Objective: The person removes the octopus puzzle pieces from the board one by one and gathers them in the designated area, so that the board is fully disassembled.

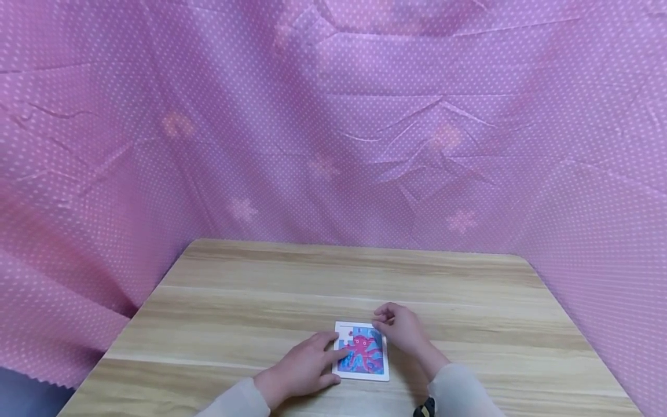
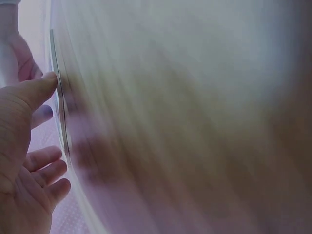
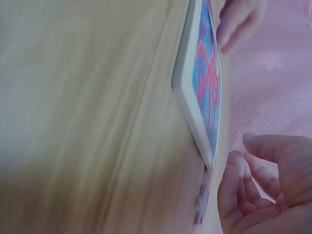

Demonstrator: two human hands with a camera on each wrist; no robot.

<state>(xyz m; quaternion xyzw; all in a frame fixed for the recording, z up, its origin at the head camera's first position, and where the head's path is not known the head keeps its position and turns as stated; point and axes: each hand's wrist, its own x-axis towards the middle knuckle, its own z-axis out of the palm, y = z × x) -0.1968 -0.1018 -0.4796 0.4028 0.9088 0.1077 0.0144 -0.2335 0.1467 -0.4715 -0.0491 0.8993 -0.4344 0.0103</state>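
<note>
A white-framed jigsaw puzzle (image 1: 362, 380) with a pink octopus on blue lies flat on the table, a bare white space at its upper left. My left hand (image 1: 307, 364) rests against its left side, the index finger reaching over the picture and the thumb at the near corner. By the far right corner is my right hand (image 1: 403, 330), its fingers loosely bent. In the right wrist view, nothing shows between that hand's thumb and fingers (image 3: 231, 190). A small coloured puzzle piece (image 3: 201, 204) lies on the table just past the frame, beside those fingers; the head view does not show it.
The wood-grain table (image 1: 250, 301) extends around the puzzle on all sides. Pink dotted cloth (image 1: 333, 145) hangs behind it and along both sides. A dark band (image 1: 424, 408) shows at the right sleeve.
</note>
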